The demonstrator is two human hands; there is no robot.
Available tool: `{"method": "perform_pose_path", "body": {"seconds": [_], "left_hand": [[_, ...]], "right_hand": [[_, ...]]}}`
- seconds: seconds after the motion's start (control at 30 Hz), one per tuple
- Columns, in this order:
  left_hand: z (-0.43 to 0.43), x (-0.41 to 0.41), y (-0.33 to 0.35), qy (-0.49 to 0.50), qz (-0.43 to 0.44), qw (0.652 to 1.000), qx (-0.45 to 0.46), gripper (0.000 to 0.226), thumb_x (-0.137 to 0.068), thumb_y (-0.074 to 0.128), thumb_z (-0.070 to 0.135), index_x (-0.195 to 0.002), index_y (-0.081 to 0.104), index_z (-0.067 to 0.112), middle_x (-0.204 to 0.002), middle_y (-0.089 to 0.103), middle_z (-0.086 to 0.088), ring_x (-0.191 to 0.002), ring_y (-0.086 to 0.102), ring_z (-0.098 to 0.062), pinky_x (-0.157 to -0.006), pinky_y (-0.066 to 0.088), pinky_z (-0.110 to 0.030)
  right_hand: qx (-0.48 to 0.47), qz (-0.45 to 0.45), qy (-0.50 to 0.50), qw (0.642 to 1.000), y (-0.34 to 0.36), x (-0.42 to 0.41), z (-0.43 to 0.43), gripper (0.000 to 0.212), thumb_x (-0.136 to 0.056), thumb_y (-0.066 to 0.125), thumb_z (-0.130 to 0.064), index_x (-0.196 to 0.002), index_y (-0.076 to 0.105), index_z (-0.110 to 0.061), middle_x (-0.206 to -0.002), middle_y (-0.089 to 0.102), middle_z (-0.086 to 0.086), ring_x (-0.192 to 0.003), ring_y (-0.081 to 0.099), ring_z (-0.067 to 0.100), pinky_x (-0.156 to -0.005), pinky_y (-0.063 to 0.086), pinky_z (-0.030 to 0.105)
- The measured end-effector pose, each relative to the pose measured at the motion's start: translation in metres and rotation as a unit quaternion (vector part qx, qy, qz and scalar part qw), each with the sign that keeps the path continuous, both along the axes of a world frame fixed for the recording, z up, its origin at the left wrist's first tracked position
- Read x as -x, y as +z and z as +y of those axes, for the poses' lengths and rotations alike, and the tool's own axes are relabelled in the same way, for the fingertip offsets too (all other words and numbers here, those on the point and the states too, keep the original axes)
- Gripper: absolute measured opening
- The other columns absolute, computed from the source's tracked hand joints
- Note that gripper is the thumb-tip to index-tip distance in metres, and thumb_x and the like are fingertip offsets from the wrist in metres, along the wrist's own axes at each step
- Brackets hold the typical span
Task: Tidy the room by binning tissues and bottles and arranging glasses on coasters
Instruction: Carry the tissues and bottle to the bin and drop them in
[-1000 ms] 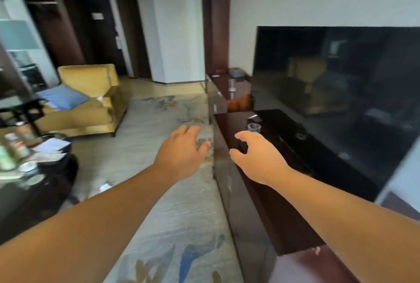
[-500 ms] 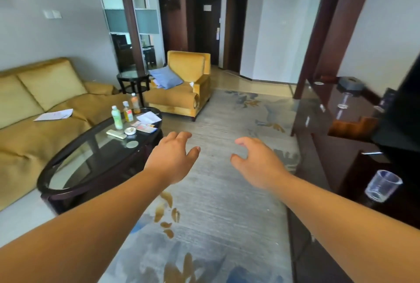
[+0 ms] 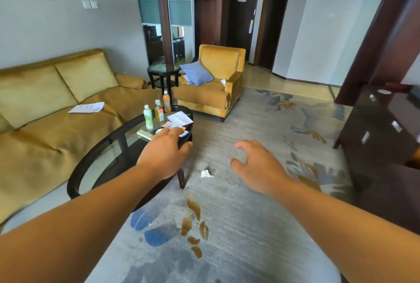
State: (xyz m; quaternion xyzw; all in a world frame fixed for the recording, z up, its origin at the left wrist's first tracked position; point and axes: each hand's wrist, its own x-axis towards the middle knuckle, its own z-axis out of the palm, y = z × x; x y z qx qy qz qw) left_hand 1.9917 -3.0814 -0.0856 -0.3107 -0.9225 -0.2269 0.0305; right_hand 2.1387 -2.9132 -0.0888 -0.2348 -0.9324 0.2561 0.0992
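Observation:
A crumpled white tissue (image 3: pixel 206 173) lies on the rug beside the leg of the oval glass coffee table (image 3: pixel 78 170). Three bottles stand at the table's far end: a pale green one (image 3: pixel 148 117), a yellow one (image 3: pixel 158 111) and an orange one (image 3: pixel 166 102). Another white tissue (image 3: pixel 223 81) rests on the yellow armchair's arm. My left hand (image 3: pixel 164 153) hovers over the table's right end, fingers relaxed, holding nothing. My right hand (image 3: pixel 256 164) hangs above the rug right of the floor tissue, fingers loosely curled and empty.
A yellow sofa (image 3: pixel 43 128) with a sheet of paper (image 3: pixel 87 107) fills the left. The yellow armchair (image 3: pixel 210 84) with a blue cushion stands behind the table. Papers and a remote lie on the table. A dark wooden cabinet (image 3: pixel 381 137) lines the right side.
The view has swung left from the TV cabinet to the sofa and coffee table. Both hands stay outstretched and empty; the floor tissue has come into view between them.

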Motion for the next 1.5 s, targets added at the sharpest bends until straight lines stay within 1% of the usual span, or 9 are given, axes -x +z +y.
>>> {"method": "perform_pose_path", "body": {"seconds": [0.2,0.33,0.53,0.7,0.9,1.07,1.33,1.43,1.5], "left_hand": [[0.056,0.071,-0.031,0.007,-0.031,0.999,0.028,0.052,-0.093,0.045,0.049,-0.137,0.042,0.023,-0.139,0.047,-0.004,-0.127,0.044,-0.026,-0.102,0.042,-0.042],[0.119,0.121,-0.038,0.013,-0.018,0.999,0.035,0.051,-0.094,0.046,0.047,-0.139,0.042,0.023,-0.142,0.045,-0.005,-0.129,0.043,-0.026,-0.1,0.04,-0.04],[0.2,0.196,-0.039,0.022,-0.016,0.998,0.052,0.049,-0.093,0.045,0.047,-0.136,0.044,0.024,-0.137,0.049,-0.004,-0.127,0.044,-0.025,-0.098,0.042,-0.041],[0.256,0.258,-0.052,0.026,-0.033,0.998,0.056,0.048,-0.093,0.045,0.047,-0.135,0.044,0.023,-0.136,0.049,-0.003,-0.122,0.047,-0.024,-0.097,0.044,-0.041],[0.325,0.343,-0.092,-0.001,-0.055,0.995,0.079,0.048,-0.094,0.046,0.044,-0.136,0.044,0.02,-0.135,0.05,-0.008,-0.126,0.045,-0.027,-0.099,0.038,-0.04],[0.396,0.426,-0.124,-0.031,-0.088,0.993,0.071,0.049,-0.093,0.048,0.044,-0.135,0.047,0.018,-0.132,0.052,-0.011,-0.121,0.049,-0.03,-0.097,0.041,-0.041],[0.493,0.492,-0.19,-0.064,-0.164,0.978,0.115,0.047,-0.094,0.047,0.042,-0.134,0.047,0.016,-0.135,0.05,-0.012,-0.122,0.048,-0.031,-0.102,0.04,-0.043],[0.52,0.509,-0.219,-0.044,-0.188,0.972,0.135,0.046,-0.094,0.048,0.042,-0.134,0.047,0.018,-0.136,0.048,-0.01,-0.123,0.048,-0.029,-0.1,0.04,-0.042],[0.536,0.52,-0.24,-0.022,-0.202,0.969,0.141,0.046,-0.093,0.049,0.042,-0.133,0.049,0.019,-0.136,0.049,-0.009,-0.123,0.048,-0.028,-0.101,0.041,-0.042]], "right_hand": [[0.017,-0.022,0.006,1.0,-0.022,0.073,0.06,0.05,-0.094,0.051,-0.036,-0.141,0.04,-0.024,-0.146,0.039,-0.001,-0.112,0.056,0.017,-0.09,0.045,0.032],[0.041,-0.009,0.009,0.999,-0.034,0.131,0.128,0.048,-0.093,0.051,-0.036,-0.139,0.042,-0.024,-0.145,0.041,-0.001,-0.107,0.061,0.018,-0.09,0.048,0.034],[0.054,-0.018,0.028,0.998,-0.043,0.211,0.217,0.05,-0.093,0.051,-0.035,-0.141,0.042,-0.022,-0.146,0.04,0.0,-0.11,0.057,0.017,-0.088,0.044,0.029],[0.059,-0.031,0.04,0.997,-0.056,0.272,0.271,0.049,-0.094,0.05,-0.035,-0.141,0.042,-0.022,-0.146,0.04,0.001,-0.113,0.056,0.017,-0.09,0.044,0.029],[0.071,-0.069,0.028,0.995,-0.091,0.354,0.334,0.051,-0.094,0.051,-0.038,-0.141,0.041,-0.022,-0.146,0.04,0.001,-0.116,0.054,0.018,-0.091,0.044,0.03],[0.077,-0.092,-0.004,0.993,-0.115,0.418,0.392,0.051,-0.093,0.052,-0.039,-0.14,0.042,-0.021,-0.144,0.04,0.002,-0.106,0.055,0.017,-0.083,0.044,0.028],[0.127,-0.148,-0.013,0.981,-0.178,0.486,0.467,0.052,-0.093,0.053,-0.041,-0.141,0.041,-0.022,-0.144,0.04,0.001,-0.119,0.051,0.02,-0.092,0.044,0.031],[0.142,-0.169,0.0,0.975,-0.209,0.511,0.5,0.052,-0.093,0.052,-0.04,-0.14,0.042,-0.022,-0.143,0.042,0.001,-0.119,0.051,0.02,-0.092,0.045,0.032],[0.154,-0.18,0.02,0.971,-0.23,0.53,0.523,0.052,-0.092,0.052,-0.039,-0.14,0.042,-0.021,-0.144,0.041,0.002,-0.121,0.051,0.02,-0.096,0.045,0.033]]}}
